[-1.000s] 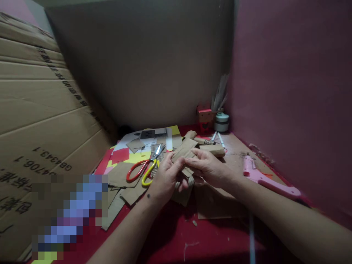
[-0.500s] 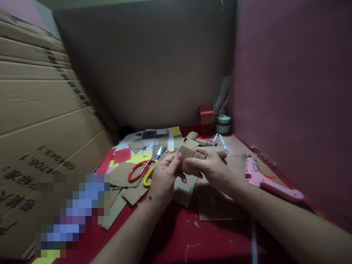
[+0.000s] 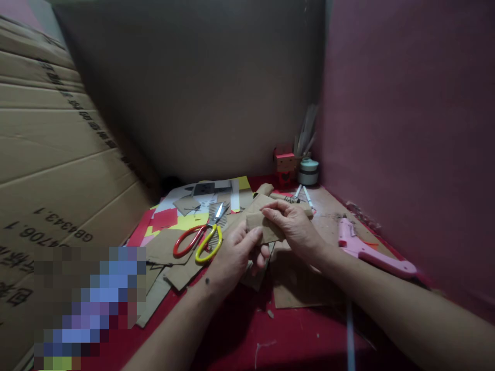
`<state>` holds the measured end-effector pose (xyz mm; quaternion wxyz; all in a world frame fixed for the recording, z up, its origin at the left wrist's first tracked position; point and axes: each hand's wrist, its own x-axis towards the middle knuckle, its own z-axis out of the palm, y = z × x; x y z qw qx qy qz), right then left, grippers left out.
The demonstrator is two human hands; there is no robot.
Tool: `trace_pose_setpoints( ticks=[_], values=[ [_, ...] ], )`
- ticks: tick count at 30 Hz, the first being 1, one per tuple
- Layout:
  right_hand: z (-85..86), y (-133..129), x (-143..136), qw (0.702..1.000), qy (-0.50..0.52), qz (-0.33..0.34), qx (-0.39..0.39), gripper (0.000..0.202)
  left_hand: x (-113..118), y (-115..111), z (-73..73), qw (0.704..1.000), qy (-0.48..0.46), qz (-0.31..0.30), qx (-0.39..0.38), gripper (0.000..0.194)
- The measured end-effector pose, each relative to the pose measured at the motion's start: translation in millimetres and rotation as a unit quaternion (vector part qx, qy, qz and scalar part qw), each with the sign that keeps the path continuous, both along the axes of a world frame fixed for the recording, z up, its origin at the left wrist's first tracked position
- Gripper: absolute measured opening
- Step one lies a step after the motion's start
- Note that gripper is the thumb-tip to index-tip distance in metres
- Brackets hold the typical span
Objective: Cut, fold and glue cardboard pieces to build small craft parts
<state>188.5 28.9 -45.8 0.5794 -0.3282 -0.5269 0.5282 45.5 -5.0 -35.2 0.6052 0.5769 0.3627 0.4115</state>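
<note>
My left hand [image 3: 235, 255] is closed on the left end of a small cardboard piece [image 3: 264, 230], thumb on its face, the other fingers curled beneath. My right hand [image 3: 296, 226] pinches the same piece at its far right edge, nearly closed. I have it raised between both hands, over the middle of the red surface [image 3: 294, 335].

Just left of my left hand lie the scissors [image 3: 211, 225], one handle red and one yellow, blades pointing far and slightly parted. A flat cardboard sheet [image 3: 296, 283] lies below my right wrist, and the pink glue gun [image 3: 373, 254] rests farther right. At the far side, a small box-headed figure [image 3: 285, 164] stands beside a pale lidded jar [image 3: 308, 176].
</note>
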Motion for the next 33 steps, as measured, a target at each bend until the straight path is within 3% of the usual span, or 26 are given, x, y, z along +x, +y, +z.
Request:
trace_pose_setpoints(
  ticks=[6,10,16,25,29,33],
  values=[
    [6.4,-8,-2,0.999,-0.009,-0.03,0.02,0.033,3,2,-3.7,0.999,-0.023,0.027,-0.01,0.021],
    [6.7,-13,-4,0.998,0.009,0.048,0.04,0.042,4,7,-5.3,0.995,-0.081,0.05,0.005,0.02],
    [5.0,-14,-3,0.991,0.0,0.114,0.063,0.013,1,10,-3.6,0.989,-0.14,0.035,-0.016,0.016],
    [3.4,-12,-4,0.992,0.011,0.121,0.018,0.031,8,9,-4.5,0.984,-0.174,0.047,-0.01,0.017],
    [-2.7,-8,-4,0.984,0.056,0.169,-0.004,0.026,11,9,-6.4,0.981,-0.184,0.061,0.001,0.017],
    [-4.8,-6,-6,0.982,0.075,0.174,-0.001,0.021,9,9,-6.1,0.979,-0.195,0.065,0.004,0.016]
  ],
)
